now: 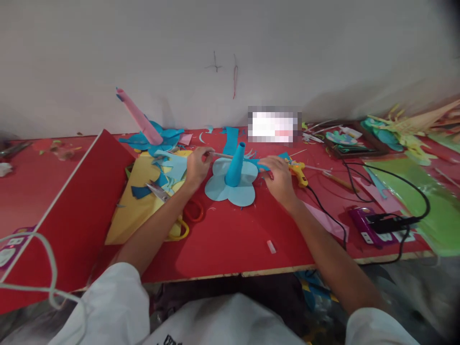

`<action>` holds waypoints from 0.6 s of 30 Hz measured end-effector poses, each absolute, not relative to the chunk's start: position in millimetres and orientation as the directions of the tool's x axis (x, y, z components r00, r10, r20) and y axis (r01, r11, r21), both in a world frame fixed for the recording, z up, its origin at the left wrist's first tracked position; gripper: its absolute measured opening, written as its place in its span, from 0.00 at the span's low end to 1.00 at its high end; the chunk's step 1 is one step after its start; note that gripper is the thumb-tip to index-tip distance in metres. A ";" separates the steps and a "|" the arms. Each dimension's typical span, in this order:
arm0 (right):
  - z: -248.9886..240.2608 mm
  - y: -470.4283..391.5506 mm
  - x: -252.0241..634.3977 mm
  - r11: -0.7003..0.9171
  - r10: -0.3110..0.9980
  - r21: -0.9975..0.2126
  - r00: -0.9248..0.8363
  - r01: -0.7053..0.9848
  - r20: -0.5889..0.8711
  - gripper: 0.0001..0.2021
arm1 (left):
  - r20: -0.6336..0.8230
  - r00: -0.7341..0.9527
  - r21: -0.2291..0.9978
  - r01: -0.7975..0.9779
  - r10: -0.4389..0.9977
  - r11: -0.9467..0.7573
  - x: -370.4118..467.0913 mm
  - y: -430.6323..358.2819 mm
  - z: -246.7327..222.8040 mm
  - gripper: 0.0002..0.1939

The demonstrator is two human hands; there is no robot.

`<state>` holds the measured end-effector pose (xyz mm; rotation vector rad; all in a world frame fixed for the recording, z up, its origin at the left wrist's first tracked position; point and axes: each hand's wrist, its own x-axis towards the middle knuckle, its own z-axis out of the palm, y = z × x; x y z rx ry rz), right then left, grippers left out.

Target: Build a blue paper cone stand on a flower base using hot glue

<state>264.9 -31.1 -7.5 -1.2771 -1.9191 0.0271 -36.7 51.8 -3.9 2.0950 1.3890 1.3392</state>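
A light blue flower-shaped paper base (241, 195) lies on the red table, with a darker blue paper cone (235, 167) standing upright on it. Left of the cone, my left hand (199, 167) pinches the end of a thin pale stick (222, 155), which runs behind the cone. My right hand (279, 179) is on the other side of the base, fingers bent towards the thumb. Blue paper shows by its fingertips; I cannot make out what they grip. Just beyond that hand lies a yellow glue gun (299, 173).
Scissors (185, 223) with red and yellow handles lie beside my left forearm on yellow paper (124, 211). A pink paper tube (140, 117) leans at the back left. A red panel (86, 196) stands left. Right are a purple power strip (373, 230), black cables and a tray (373, 151).
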 end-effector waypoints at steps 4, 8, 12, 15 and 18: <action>-8.1 -37.4 256.7 0.489 0.811 -0.446 -0.204 0.750 0.548 0.14 | 0.551 0.083 0.550 0.712 0.830 -0.436 -76.8 51.4 5.7 0.16; 4.4 -50.0 246.6 0.539 0.804 -0.419 -0.299 0.730 0.514 0.18 | 0.528 -0.024 0.361 0.911 0.849 -0.199 -118.5 17.4 10.0 0.17; 11.6 -57.4 240.8 0.635 0.761 -0.421 -0.430 0.648 0.486 0.21 | 0.432 -0.064 0.149 0.989 0.900 -0.002 -131.4 -11.9 11.3 0.26; 4.0 -56.1 237.6 0.640 0.767 -0.472 -0.464 0.606 0.443 0.21 | 0.337 -0.048 0.062 0.998 0.940 0.028 -125.7 -16.1 12.1 0.30; -7.1 -53.3 233.7 0.623 0.780 -0.522 -0.516 0.583 0.355 0.24 | 0.257 -0.048 0.064 0.997 0.965 0.032 -123.8 -11.8 11.1 0.31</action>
